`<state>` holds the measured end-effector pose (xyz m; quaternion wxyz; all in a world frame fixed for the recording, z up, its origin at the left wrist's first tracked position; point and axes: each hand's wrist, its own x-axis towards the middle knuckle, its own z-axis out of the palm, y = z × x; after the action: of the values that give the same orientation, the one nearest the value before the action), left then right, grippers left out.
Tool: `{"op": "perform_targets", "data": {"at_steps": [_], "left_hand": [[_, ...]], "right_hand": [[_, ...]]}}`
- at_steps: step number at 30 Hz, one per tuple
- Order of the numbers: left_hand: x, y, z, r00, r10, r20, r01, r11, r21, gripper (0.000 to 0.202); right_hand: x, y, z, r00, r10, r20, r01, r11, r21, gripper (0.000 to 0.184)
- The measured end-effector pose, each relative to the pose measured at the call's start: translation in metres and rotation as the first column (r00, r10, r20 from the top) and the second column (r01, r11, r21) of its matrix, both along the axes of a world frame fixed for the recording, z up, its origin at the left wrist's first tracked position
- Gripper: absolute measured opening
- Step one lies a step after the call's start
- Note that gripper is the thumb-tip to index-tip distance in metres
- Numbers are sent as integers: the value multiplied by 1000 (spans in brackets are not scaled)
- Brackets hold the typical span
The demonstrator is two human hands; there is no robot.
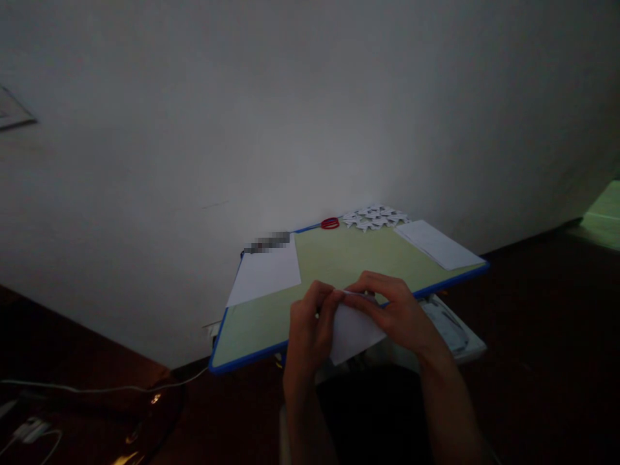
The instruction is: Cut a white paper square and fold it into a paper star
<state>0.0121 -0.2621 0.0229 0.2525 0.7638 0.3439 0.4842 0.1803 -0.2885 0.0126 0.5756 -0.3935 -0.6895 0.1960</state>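
Observation:
A white sheet of paper [356,330] is held up between both hands at the table's near edge, its top edge pinched and its lower corner hanging down. My left hand [314,320] closes on the upper left of the sheet, thumb and fingers pressed together. From the other side my right hand [390,307] grips the upper right part, its fingers meeting the left ones near the top. The fingers partly hide the paper's upper edge, so I cannot tell exactly how it is folded.
On the pale green, blue-edged table [339,255] lie a white sheet [268,271] at left, red-handled scissors [330,223], several small folded paper pieces [375,216] and a paper stack [438,245] at right. Behind stands a grey wall [310,116]. A white cable [97,389] runs at lower left.

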Motion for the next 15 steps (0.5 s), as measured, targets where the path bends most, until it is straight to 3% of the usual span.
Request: {"op": "perform_targets", "data": {"at_steps": [7, 15], "left_hand": [[-4, 5, -2, 999, 16, 33, -15, 1000, -23, 20], [-5, 8, -2, 994, 34, 100, -44, 993, 108, 13]], "right_hand": [[-10, 2, 4, 998, -25, -54, 27, 999, 40, 12], [-7, 1, 6, 996, -78, -34, 81, 990, 112, 10]]}}
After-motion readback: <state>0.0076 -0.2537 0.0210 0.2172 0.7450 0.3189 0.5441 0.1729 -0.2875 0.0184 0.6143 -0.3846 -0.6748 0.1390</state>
